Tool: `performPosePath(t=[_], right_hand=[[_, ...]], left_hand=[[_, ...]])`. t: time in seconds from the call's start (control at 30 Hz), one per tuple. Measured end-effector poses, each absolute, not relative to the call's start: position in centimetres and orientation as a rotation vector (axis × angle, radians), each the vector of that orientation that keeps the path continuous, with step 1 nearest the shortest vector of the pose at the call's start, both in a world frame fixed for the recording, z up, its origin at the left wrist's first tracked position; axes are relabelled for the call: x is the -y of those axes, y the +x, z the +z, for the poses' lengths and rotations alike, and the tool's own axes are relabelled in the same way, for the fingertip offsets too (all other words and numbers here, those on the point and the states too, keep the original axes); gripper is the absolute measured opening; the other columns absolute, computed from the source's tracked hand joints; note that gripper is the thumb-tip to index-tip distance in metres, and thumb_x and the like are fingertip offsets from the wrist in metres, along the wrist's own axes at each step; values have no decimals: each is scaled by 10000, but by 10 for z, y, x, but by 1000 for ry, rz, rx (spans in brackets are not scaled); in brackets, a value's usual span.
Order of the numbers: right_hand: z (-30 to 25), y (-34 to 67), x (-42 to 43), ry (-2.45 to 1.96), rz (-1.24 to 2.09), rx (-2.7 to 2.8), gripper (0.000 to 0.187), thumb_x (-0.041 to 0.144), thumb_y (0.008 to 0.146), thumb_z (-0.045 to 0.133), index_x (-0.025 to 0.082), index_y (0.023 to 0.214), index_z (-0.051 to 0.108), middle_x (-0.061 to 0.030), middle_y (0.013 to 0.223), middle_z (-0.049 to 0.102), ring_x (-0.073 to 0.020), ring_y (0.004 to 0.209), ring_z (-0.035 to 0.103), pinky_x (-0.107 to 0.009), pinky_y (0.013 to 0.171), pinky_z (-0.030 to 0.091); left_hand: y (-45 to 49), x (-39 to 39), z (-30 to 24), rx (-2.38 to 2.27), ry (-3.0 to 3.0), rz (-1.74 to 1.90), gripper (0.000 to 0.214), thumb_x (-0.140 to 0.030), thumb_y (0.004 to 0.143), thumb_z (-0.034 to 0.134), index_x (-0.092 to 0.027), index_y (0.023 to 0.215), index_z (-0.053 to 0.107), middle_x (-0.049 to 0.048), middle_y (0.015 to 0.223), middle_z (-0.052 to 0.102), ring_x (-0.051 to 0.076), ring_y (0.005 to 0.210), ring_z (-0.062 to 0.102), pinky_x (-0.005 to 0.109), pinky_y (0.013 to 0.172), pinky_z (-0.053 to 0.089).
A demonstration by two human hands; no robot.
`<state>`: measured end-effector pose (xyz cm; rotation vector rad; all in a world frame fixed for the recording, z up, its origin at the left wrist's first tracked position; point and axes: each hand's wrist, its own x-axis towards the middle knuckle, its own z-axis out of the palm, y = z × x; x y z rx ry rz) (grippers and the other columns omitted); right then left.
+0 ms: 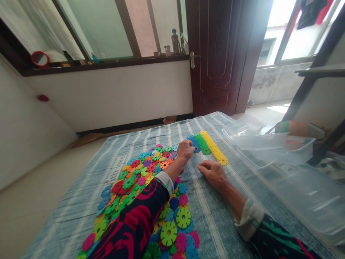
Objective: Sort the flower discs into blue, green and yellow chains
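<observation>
Colourful notched plastic discs (168, 233) lie in a large loose heap on a striped blue bed cover (210, 208). Beyond the heap, three overlapping rows stand side by side: blue discs (197, 145), green discs (202, 144) and a longer row of yellow discs (214, 147). My left hand (185, 149) reaches across the heap to the left side of the blue row, fingers curled in. Whatever its fingertips may hold is hidden. Nearer to me, my right hand (214, 173) hovers by the yellow row's near end, thumb and fingers pressed together, with no disc showing in it.
Clear plastic boxes (275, 147) lie along the right side of the bed, with a see-through lid or box (312, 198) closer to me. Behind the bed are a dark red door (215, 57) and a window ledge (107, 65) holding a thermos (175, 42) and a red-rimmed mirror (40, 59).
</observation>
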<state>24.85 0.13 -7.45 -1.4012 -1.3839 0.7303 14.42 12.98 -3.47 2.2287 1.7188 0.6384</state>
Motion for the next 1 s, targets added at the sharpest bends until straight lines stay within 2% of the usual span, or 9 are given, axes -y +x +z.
performPosePath(t=[0.27,0.73,1.0], right_hand=[[-76,249,-1,-1387,728,1380,200,339,745,572,187,671,678,14,603,623,-139,600,559,-237,588,396],[-75,249,-1,-1402,708,1387,210,345,748,567,187,660,673,12,596,615,-139,604,556,-236,594,403],[-75,251,1,-1386,728,1400,227,368,731,568,184,682,694,-4,624,639,-154,626,574,-250,608,423]], left_hand=[[147,-117,-43,-1773,2262,539,222,-277,691,662,-175,886,627,85,888,684,236,863,630,304,723,440],[148,-119,-43,-1769,2301,501,211,-305,710,626,-179,880,620,83,886,686,238,857,628,304,697,431],[96,-93,-14,-1625,2397,422,78,-249,726,574,-184,726,616,23,727,629,173,736,582,261,650,401]])
